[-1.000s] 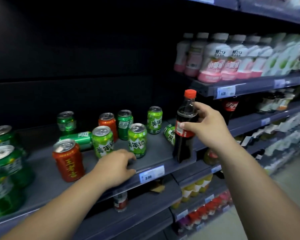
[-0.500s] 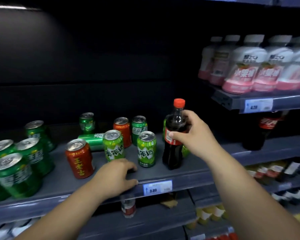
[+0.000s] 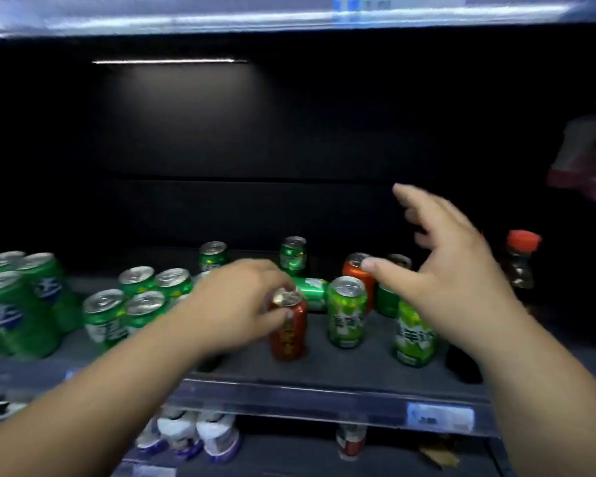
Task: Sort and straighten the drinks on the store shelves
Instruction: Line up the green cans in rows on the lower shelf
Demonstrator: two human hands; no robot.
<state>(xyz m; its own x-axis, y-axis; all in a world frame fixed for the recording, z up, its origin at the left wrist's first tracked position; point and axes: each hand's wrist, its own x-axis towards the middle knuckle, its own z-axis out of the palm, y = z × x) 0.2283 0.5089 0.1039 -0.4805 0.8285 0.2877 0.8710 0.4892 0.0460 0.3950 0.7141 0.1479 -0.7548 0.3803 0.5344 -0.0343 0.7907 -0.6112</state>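
Here, left hand [image 3: 241, 304] grips red can [image 3: 288, 333] — label blurred, perhaps Chinese.

Place: a shop, drinks aisle.
Shelf [image 3: 324, 370]: dark metal, under both hands, stocked with many soda cans [image 3: 346, 311].
Price tag [image 3: 440, 415]: clipped in the shelf's front rail, below the right hand [image 3: 458, 280].
Lower shelf: more packaged drinks [image 3: 200, 433], beneath the left forearm.
Lighting: a lit strip [image 3: 166, 61] above the hands.

A thin light strip [image 3: 167, 61] glows at 11 o'clock on the dark back wall [image 3: 255, 132]. A blue price tag [image 3: 440, 417] sits at 5 o'clock, blurred, on the clear rail [image 3: 289, 397].
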